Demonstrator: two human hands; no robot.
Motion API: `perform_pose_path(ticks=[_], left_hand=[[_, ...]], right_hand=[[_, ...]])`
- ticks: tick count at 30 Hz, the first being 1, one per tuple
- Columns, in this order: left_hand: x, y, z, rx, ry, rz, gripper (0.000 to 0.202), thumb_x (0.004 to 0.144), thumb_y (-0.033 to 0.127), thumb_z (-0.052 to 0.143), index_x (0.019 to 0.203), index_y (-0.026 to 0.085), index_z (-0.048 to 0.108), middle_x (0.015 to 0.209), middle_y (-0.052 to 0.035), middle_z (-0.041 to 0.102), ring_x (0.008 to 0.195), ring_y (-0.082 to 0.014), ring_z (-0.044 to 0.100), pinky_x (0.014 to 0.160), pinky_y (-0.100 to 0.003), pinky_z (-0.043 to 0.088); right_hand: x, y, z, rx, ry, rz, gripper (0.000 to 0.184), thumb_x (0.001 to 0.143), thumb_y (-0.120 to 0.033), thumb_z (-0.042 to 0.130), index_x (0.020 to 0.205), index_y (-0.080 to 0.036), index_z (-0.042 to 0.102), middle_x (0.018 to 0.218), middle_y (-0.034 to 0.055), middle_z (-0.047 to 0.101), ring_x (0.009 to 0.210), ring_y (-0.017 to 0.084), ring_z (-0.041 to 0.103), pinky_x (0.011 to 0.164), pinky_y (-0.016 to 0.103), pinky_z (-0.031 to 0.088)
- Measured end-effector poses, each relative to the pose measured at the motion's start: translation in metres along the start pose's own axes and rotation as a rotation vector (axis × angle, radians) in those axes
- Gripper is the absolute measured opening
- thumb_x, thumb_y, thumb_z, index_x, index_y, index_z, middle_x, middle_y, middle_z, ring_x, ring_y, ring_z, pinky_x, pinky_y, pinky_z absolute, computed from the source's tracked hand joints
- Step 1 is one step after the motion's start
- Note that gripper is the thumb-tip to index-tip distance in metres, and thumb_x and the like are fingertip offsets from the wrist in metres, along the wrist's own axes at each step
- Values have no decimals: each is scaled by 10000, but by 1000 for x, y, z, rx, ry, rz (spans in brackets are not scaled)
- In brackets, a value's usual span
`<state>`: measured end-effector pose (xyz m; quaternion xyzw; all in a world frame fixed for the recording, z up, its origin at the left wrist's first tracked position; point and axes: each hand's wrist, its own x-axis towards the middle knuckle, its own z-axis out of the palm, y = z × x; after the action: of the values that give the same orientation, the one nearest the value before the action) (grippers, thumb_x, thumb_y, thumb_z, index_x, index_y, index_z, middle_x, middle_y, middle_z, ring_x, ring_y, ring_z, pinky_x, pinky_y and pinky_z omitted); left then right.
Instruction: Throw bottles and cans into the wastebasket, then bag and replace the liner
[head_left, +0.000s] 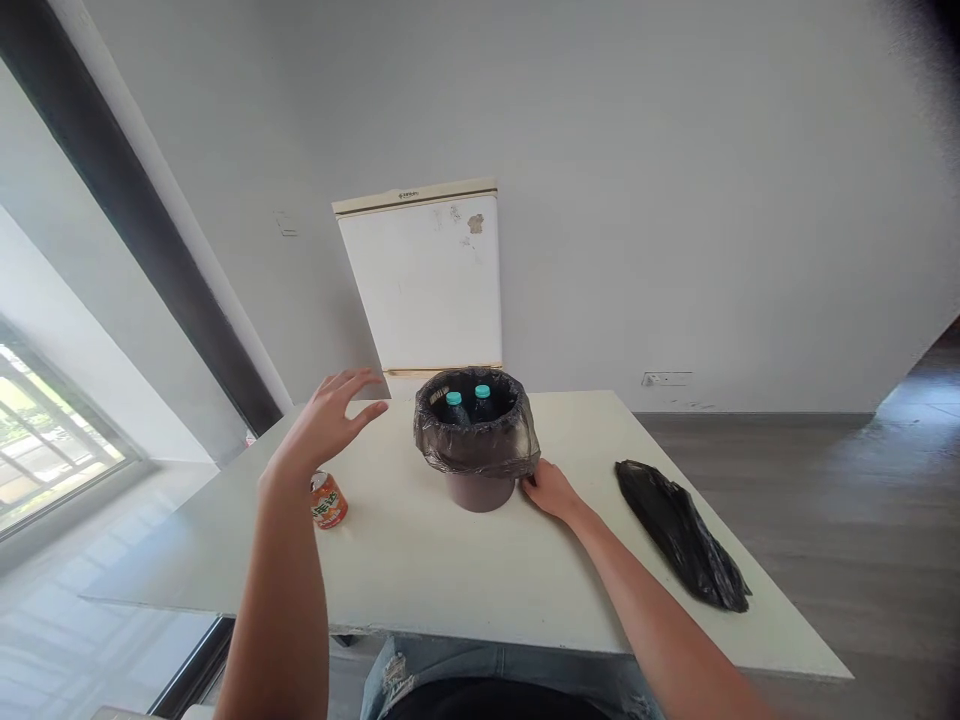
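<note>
A brown trash bin stands on the table, lined with a thin black trash bag folded down over its rim. Inside it, two bottles with turquoise caps stand upright, their lower parts hidden. My left hand is raised in the air left of the bin, fingers stretched and apart, holding nothing. Behind my left wrist, an orange drink can is upright on the table, partly covered. My right hand rests low at the bin's right side, fingers curled by the bag's hanging edge; its fingertips are hidden.
A crumpled black plastic bag lies near the right edge of the pale table. Beyond the table's far edge is a white fridge against the grey wall. A window is at the left.
</note>
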<state>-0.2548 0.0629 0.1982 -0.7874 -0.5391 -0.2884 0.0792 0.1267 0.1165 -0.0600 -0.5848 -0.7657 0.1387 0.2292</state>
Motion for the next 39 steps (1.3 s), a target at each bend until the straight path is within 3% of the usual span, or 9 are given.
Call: perform_pose_path(ticks=[3, 8, 15, 19, 27, 30, 33, 36, 39], left_hand=[[-33, -32, 18, 69, 12, -129, 507, 1020, 632, 456, 1396, 334, 621, 1653, -64, 426, 1520, -350, 385, 1225, -575, 337], [-66, -68, 55, 157, -81, -254, 610, 991, 669, 489, 1509, 353, 550, 1684, -83, 390, 1573, -386, 296, 1253, -635, 244], [-85, -101, 95, 170, -172, -275, 633, 973, 699, 481, 1471, 325, 595, 1635, -76, 474, 1507, -338, 427, 1220, -519, 357], [-95, -113, 111, 173, -215, -291, 614, 978, 671, 489, 1463, 311, 603, 1608, -73, 510, 1472, -336, 467, 1215, -508, 360], [-97, -127, 110, 191, -162, -249, 441, 956, 343, 530, 1376, 280, 649, 1566, -61, 543, 1397, -307, 524, 1175, -475, 425], [-96, -129, 103, 248, -116, -304, 414, 938, 361, 552, 1328, 291, 673, 1563, -62, 536, 1386, -339, 526, 1151, -524, 439], [-99, -133, 101, 232, -201, -392, 384, 908, 393, 593, 1254, 273, 704, 1486, -79, 600, 1333, -342, 571, 1110, -503, 471], [-102, -139, 106, 168, -311, -419, 329, 856, 324, 615, 1149, 230, 734, 1348, -103, 683, 1257, -319, 629, 1062, -445, 505], [-101, -141, 107, 155, -322, -418, 332, 819, 259, 601, 1117, 211, 740, 1279, -115, 707, 1199, -309, 659, 1033, -421, 520]], right_hand=[[0, 0, 1, -5, -1, -3, 123, 915, -150, 502, 925, -201, 614, 963, 74, 680, 877, 213, 623, 747, 292, 357], [1, 2, 1, -7, 1, -11, 114, 898, -137, 511, 923, -194, 606, 974, 83, 686, 885, 216, 624, 750, 293, 355], [0, 0, 0, 1, 9, -12, 134, 894, -130, 514, 956, -191, 616, 996, 88, 693, 900, 217, 628, 764, 289, 370], [0, 1, 1, 9, 13, -8, 141, 898, -126, 508, 960, -194, 615, 995, 83, 694, 908, 213, 630, 775, 283, 380], [1, 3, 3, 8, 9, 5, 118, 907, -142, 525, 957, -193, 619, 1005, 86, 690, 914, 216, 620, 785, 284, 381], [1, 2, 2, 4, 8, 6, 119, 901, -135, 534, 953, -195, 623, 1001, 84, 691, 905, 211, 614, 781, 282, 374], [1, 2, 2, 2, 6, 3, 124, 903, -128, 526, 947, -196, 620, 996, 81, 688, 894, 206, 615, 777, 281, 370], [2, 2, 2, -2, 3, 0, 127, 906, -126, 514, 941, -192, 616, 990, 82, 682, 895, 206, 618, 777, 280, 373], [1, 3, 2, -3, 1, -10, 136, 901, -118, 511, 952, -191, 615, 1012, 85, 685, 933, 210, 620, 802, 279, 380]])
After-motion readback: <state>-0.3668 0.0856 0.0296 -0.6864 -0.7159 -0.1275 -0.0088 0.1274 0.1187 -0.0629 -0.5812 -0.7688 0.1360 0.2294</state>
